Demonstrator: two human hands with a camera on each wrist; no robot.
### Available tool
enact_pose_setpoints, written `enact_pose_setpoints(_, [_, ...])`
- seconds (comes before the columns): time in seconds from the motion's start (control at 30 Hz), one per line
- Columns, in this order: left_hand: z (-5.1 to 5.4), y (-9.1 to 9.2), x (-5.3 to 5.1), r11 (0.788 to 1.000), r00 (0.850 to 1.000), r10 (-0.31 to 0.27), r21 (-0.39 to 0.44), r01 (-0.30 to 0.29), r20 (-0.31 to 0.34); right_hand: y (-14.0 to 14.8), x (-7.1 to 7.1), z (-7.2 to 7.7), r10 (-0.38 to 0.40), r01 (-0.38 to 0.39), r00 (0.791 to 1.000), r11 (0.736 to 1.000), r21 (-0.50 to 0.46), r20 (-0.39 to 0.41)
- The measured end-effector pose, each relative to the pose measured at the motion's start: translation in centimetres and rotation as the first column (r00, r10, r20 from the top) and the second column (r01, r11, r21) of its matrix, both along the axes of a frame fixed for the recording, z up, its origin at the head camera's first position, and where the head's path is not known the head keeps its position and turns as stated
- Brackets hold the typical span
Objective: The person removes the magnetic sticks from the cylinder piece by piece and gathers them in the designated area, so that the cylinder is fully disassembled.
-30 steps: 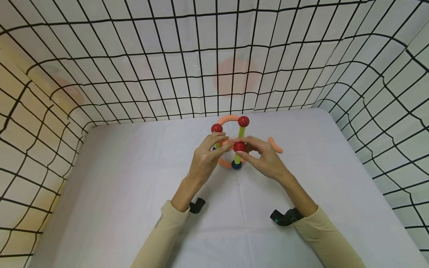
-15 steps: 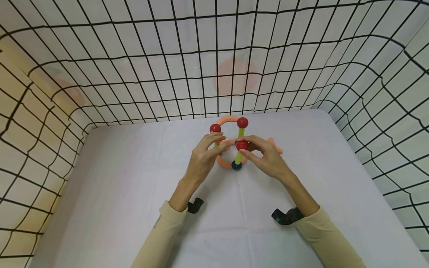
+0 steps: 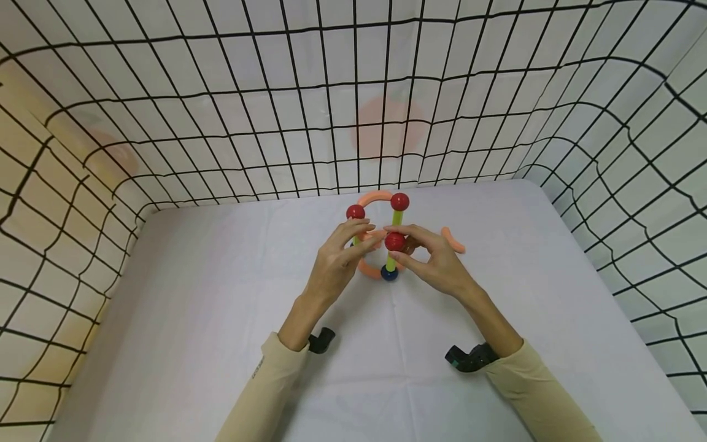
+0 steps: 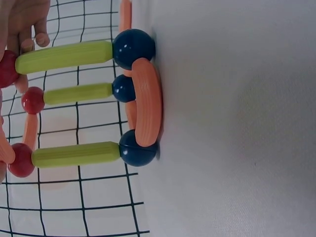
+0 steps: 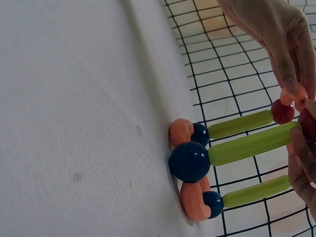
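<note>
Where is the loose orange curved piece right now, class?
In the head view, the loose orange piece lies on the white table, just right of the right hand, apart from the built frame.

person's left hand (image 3: 334,261) is partly hiding orange curved stick (image 3: 377,236) and yellow-green ribbed rod (image 3: 356,240) from the head camera, glossy red ball (image 4: 6,70) in the right hand (image 3: 440,265) is running past both wrist views' edges, beige sleeve's (image 3: 259,393) dark lettering (image 3: 258,368) is showing too small to read
</note>
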State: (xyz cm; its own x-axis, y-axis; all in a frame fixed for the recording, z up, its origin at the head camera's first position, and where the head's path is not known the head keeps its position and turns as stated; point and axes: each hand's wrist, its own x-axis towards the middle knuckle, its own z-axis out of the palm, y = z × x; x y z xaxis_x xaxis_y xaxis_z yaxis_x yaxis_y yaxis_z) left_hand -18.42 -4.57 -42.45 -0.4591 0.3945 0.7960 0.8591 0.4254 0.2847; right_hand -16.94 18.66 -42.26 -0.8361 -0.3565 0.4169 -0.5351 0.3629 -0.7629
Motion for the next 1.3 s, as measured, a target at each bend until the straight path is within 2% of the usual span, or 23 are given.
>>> enact_pose_setpoints(0.5, [0.23, -0.15, -0.01, 0.999, 1.0, 0.014, -0.052, -0.014, 0.004, 0.17, 0.17, 0.25, -0.021, 0.02, 0.999, 1.0, 0.023, 0.03])
enact_pose_setpoints(0.8, [0.22, -0.31, 0.01, 0.999, 0.999, -0.018, -0.034, 0.019, 0.041, 0.09, 0.36, 0.42, -0.027, 0.026, 0.999, 0.999, 0.023, 0.038])
enact_pose_setpoints(1.07, [0.09, -0.53, -0.02, 1.0, 0.998, 0.016, -0.022, -0.015, 0.062, 0.06, 0.32, 0.35, -0.01, 0.01, 0.999, 1.0, 0.004, 0.035])
enact_pose_setpoints(1.3, [0.15, -0.54, 0.07, 1.0, 0.998, 0.019, -0.025, -0.018, 0.067, 0.09, 0.41, 0.4, -0.011, 0.011, 0.999, 1.0, 0.006, 0.033])
